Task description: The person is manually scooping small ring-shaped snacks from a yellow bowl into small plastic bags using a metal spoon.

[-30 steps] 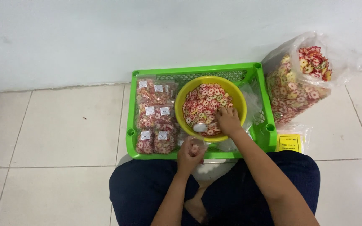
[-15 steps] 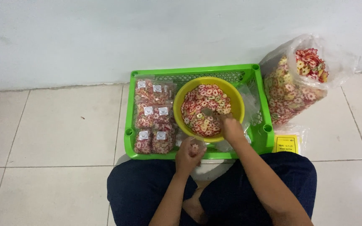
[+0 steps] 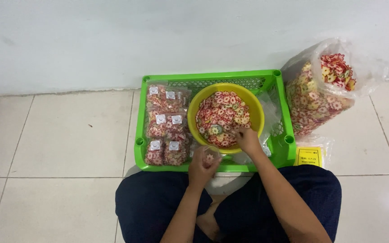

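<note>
A yellow bowl [image 3: 255, 108] full of red, white and yellow flower-shaped crackers sits in a green plastic crate [image 3: 208, 77]. My right hand [image 3: 247, 138] reaches into the bowl's near edge, fingers pinched among the crackers. My left hand [image 3: 203, 164] holds a small clear bag [image 3: 210, 155] with a cracker inside, just in front of the crate. Several filled, labelled small bags [image 3: 165, 126] lie stacked in the crate's left half.
A large clear sack of the same crackers [image 3: 318, 90] leans against the white wall right of the crate. A yellow pack [image 3: 308, 155] lies on the tiled floor beside my right knee. Loose clear plastic [image 3: 273, 119] fills the crate's right side.
My right hand has drawn back from the bowl's middle to its near rim. My left hand has kept the small bag in front of the crate.
</note>
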